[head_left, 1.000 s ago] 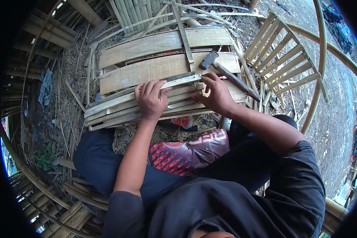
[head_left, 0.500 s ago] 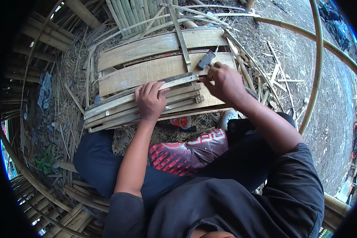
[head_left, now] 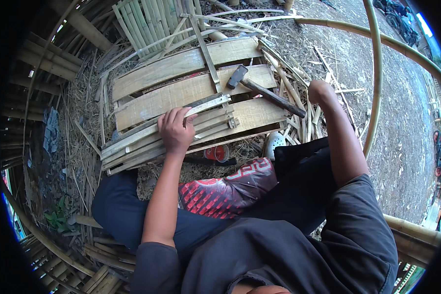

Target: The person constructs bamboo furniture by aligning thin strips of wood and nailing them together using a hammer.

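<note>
My left hand (head_left: 174, 128) is closed over the upper edge of a bundle of bamboo strips (head_left: 208, 121), which small crosspieces join at the right end. The strips rest on a low bench of wide wooden planks (head_left: 157, 100). My right hand (head_left: 321, 92) is beyond the bench's right end, above scattered bamboo scraps. Its fingers are curled away from view, and whatever they may hold is hidden. A hammer (head_left: 267, 93) with a dark head and wooden handle lies across the planks, untouched. One long thin strip (head_left: 204, 51) leans over the bench's far side.
Bamboo splinters (head_left: 335, 81) litter the ground on the right. A curved bamboo pole (head_left: 376, 73) stands beyond my right hand. Under the bench's near edge sits a red cup (head_left: 216, 153), close to a pale perforated clog (head_left: 275, 143). A bamboo slat panel (head_left: 149, 24) stands at the back.
My right hand has left the right end of the strips and moved right, past the bench. The hammer now shows in full. My left hand keeps its hold.
</note>
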The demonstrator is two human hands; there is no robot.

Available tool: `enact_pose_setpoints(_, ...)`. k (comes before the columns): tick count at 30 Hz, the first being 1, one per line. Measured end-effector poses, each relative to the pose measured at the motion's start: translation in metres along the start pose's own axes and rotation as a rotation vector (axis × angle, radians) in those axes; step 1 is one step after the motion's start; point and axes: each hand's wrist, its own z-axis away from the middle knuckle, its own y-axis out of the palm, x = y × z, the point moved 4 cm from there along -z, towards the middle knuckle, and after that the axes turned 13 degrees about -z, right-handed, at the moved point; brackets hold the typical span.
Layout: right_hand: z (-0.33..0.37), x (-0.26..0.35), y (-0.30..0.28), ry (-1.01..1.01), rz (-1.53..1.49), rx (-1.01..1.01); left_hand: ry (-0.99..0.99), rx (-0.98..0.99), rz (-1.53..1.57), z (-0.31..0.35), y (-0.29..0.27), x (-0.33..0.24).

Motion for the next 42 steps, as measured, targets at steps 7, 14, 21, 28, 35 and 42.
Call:
enact_pose_setpoints(7, 0.022, -0.014, -0.026, -0.008, -0.055, -0.01, 0.013, -0.009, -0.004, 0.0, -0.002, 0.0)
enact_pose_setpoints(14, -0.001, -0.003, -0.008, -0.075, 0.007, 0.029, 0.006, 0.004, 0.02, 0.002, -0.001, -0.001)
enact_pose_setpoints(21, 0.004, 0.015, -0.016, 0.019, 0.045, 0.083, 0.0, -0.009, 0.023, 0.004, -0.003, 0.002)
enact_pose_setpoints(28, -0.016, -0.008, -0.029, 0.163, 0.003, -0.031, -0.001, -0.017, 0.044, 0.003, -0.003, 0.001)
enact_pose_setpoints(35, -0.029, -0.079, -0.057, -0.027, -0.147, -0.223, 0.003, -0.017, 0.042, 0.001, 0.0, -0.004)
enact_pose_setpoints(42, -0.005, -0.119, -0.085, -0.225, -0.235, -0.27, 0.001, 0.014, 0.022, 0.002, -0.007, 0.002)
